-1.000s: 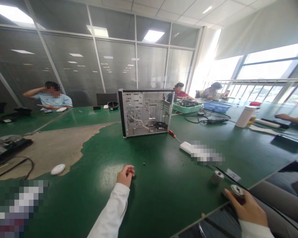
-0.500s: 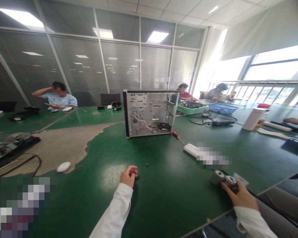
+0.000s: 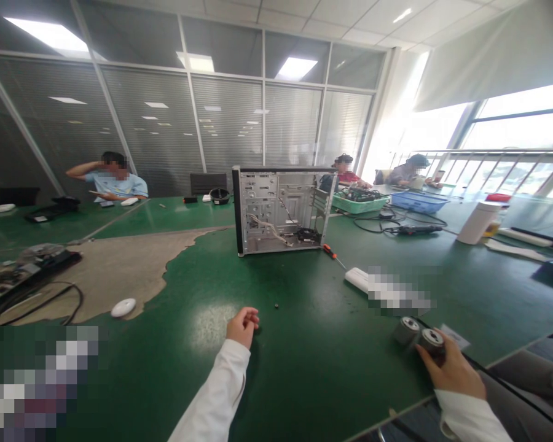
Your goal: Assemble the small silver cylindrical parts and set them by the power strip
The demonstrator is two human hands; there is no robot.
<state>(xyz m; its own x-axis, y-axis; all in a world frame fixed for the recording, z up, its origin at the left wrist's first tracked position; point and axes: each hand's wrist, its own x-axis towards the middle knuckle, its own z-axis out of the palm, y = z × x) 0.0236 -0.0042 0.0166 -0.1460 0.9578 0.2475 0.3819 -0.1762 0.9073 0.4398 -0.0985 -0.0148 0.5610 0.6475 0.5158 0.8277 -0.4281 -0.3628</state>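
My right hand (image 3: pixel 457 366) wraps thumb and fingers around the nearer of two short grey cylinders with silvery round tops. This right-hand cylinder (image 3: pixel 432 341) stands at the table's right edge, and the other cylinder (image 3: pixel 406 331) is just left of it. My left hand (image 3: pixel 243 326) rests over the green table (image 3: pixel 313 368) with its fingers loosely curled and nothing visible in them. A tiny dark piece (image 3: pixel 276 306) lies a little to the right of its fingertips. Farther back stands an open computer case (image 3: pixel 283 212), its side panel off and cables inside.
An orange-handled screwdriver (image 3: pixel 330 252) lies by the case, near a white power strip (image 3: pixel 357 279). Green (image 3: pixel 359 204) and blue (image 3: pixel 419 202) baskets stand behind. A white bottle (image 3: pixel 478 222) is at right. At left are a white round object (image 3: pixel 123 307) and a bare patch. Several people sit beyond.
The view has shifted slightly, so things appear a little farther right. My right hand's fingers have come further around the right-hand cylinder. An arm at the right edge is out of view.
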